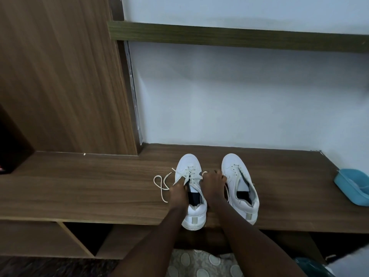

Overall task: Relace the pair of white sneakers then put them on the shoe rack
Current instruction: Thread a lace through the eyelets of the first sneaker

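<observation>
White sneakers (187, 162) stand side by side on a long wooden desk (79, 186). They are toward its right half and close to the front edge, with toes pointing at the back wall.

The left sneaker (196, 214) has its heel slightly over the front edge. Its lace (161, 182) crosses the lower eyelets, and the loose end trails in loops on the desk to the left. The right sneaker (233, 166) sits just beside it with its tongue open, and no hand touches it.

Both hands work on the left sneaker. The left hand (178, 193) has its grip pinched on the lace at the shoe's left eyelet edge. The right hand (213, 183) is curled tight over the lace on the shoe's right side, though the exact strand is hidden under the fingers.

The sneakers look light, with soft uppers and firm soles. The lace is thin and limp, so it is probably best steered by its stiff tip. For carrying, the heel collar or the sole sides seem the surest places to hold.

A blue plastic tub (351, 186) sits near the desk's right edge and is partly cut off. Its contents cannot be made out. Open compartments (87, 238) under the desk are dark, and nothing can be seen inside them.
</observation>
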`<state>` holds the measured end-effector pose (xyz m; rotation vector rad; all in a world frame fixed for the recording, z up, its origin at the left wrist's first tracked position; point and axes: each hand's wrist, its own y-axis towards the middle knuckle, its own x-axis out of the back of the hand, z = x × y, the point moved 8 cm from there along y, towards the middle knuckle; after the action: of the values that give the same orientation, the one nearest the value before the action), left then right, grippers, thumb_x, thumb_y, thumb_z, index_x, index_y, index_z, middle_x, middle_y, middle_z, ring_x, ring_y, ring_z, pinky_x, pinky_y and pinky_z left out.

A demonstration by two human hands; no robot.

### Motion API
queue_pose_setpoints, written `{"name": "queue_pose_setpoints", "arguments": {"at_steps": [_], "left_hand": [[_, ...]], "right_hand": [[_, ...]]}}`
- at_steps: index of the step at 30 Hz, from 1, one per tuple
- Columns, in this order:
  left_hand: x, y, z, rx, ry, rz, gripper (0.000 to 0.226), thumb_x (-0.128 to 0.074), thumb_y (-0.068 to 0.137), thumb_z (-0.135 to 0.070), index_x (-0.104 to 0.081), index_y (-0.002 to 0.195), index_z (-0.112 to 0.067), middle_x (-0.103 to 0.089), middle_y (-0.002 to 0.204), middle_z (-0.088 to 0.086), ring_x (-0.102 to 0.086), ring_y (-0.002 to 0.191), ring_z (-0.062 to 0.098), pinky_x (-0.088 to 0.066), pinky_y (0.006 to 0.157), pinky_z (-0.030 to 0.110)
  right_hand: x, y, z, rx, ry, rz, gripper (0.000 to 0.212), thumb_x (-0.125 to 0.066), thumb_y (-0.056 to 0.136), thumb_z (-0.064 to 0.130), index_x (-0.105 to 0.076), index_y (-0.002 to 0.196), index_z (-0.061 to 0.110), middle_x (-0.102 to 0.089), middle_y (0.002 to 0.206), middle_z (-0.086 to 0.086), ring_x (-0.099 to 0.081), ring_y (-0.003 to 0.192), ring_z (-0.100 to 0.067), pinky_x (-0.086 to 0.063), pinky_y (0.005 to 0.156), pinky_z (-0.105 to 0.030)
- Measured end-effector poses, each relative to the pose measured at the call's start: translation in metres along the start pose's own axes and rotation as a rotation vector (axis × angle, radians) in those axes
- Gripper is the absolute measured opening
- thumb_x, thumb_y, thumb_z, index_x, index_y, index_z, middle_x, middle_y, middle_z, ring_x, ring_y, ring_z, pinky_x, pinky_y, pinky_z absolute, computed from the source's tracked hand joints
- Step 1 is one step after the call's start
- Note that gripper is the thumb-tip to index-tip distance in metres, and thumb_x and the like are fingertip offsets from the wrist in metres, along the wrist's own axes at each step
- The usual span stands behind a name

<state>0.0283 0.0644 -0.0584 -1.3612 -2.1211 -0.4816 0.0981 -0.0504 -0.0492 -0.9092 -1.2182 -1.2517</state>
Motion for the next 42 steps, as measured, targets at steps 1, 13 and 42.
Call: {"name": "queue_pose_setpoints", "arguments": {"at_steps": [1, 13, 42], "left_hand": [[0.001, -0.001, 0.000, 0.007, -0.013, -0.006, 0.033, -0.041, 0.096, -0.005, -0.059, 0.122, -0.012, -0.064, 0.101, 0.011, -0.059, 0.087, 0.024, -0.033, 0.067, 0.018], [0.001, -0.002, -0.002, 0.001, -0.034, 0.014, 0.037, -0.041, 0.094, -0.003, -0.057, 0.126, -0.013, -0.064, 0.108, 0.018, -0.060, 0.097, 0.031, -0.039, 0.073, 0.025], [-0.002, 0.003, 0.001, -0.057, -0.027, -0.006, 0.037, -0.041, 0.096, -0.002, -0.054, 0.129, -0.009, -0.064, 0.112, 0.018, -0.061, 0.100, 0.030, -0.035, 0.071, 0.018]], "right_hand": [[0.000, 0.000, 0.005, 0.037, -0.013, -0.002, 0.029, -0.046, 0.096, 0.020, -0.064, 0.118, 0.020, -0.060, 0.118, 0.000, -0.044, 0.118, -0.024, -0.033, 0.096, -0.036], [0.006, -0.007, -0.024, -0.147, -0.048, -0.039, 0.030, -0.038, 0.095, 0.009, -0.064, 0.109, 0.015, -0.065, 0.109, -0.004, -0.052, 0.111, -0.023, -0.040, 0.090, -0.034], [-0.002, -0.008, -0.023, -0.174, 0.076, 0.040, 0.028, -0.040, 0.098, 0.019, -0.065, 0.109, 0.010, -0.066, 0.111, -0.007, -0.060, 0.107, -0.023, -0.048, 0.088, -0.032]]}}
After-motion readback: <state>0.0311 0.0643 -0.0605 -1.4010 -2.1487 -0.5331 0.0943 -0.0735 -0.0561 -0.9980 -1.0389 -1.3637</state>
